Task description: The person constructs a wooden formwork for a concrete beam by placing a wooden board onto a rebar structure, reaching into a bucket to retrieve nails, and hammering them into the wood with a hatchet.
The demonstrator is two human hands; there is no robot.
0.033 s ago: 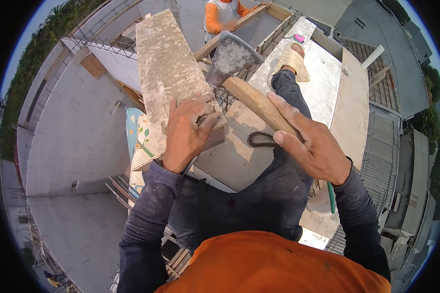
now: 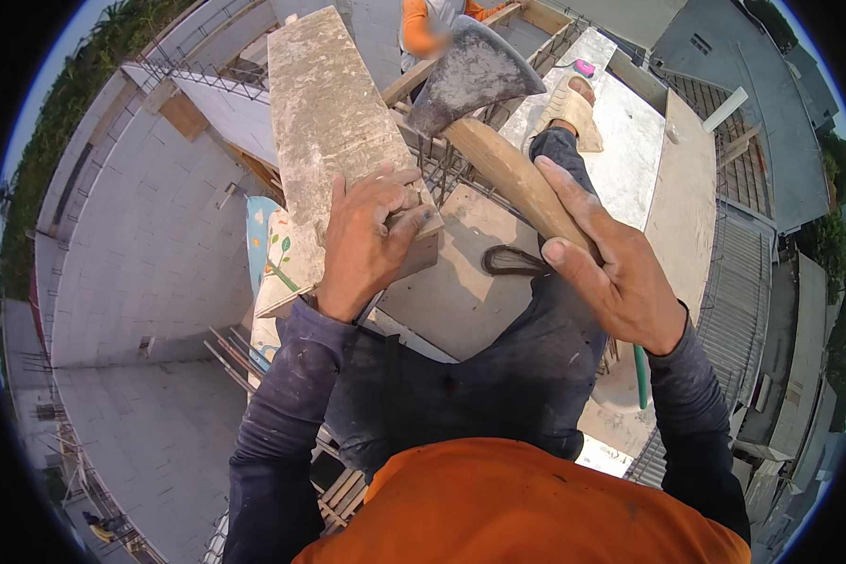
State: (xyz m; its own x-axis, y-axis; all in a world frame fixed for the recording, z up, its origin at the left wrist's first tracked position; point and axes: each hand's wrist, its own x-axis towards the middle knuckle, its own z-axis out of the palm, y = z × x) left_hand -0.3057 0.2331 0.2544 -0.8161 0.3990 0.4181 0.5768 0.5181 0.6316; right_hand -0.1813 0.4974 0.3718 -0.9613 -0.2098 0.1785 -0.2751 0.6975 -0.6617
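Observation:
A weathered wooden board (image 2: 334, 94), crusted with pale cement, runs away from me left of centre. On its near end rests my left hand (image 2: 371, 230), fingers curled and thumb bent over the end edge, gripping the board; what lies under the palm is hidden. My right hand (image 2: 616, 268) is closed round the wooden handle of a hatchet (image 2: 512, 174). The hatchet's grey, dusty flared head (image 2: 475, 75) is raised beyond the board's right edge, apart from it. Below the handle, a loop of dark wire (image 2: 512, 261) lies on a plywood panel (image 2: 432, 305).
My sandalled foot (image 2: 573, 113) stands on a pale panel (image 2: 620, 141) to the right, near a small pink object (image 2: 585, 69). Another person's orange sleeve (image 2: 418, 33) shows at the far side. Rebar (image 2: 432, 160) pokes up in the middle. A grey block wall (image 2: 141, 244) drops away at left.
The hatchet head has risen slightly and moved right, and my right hand has shifted a little right with it. My left hand stays on the board.

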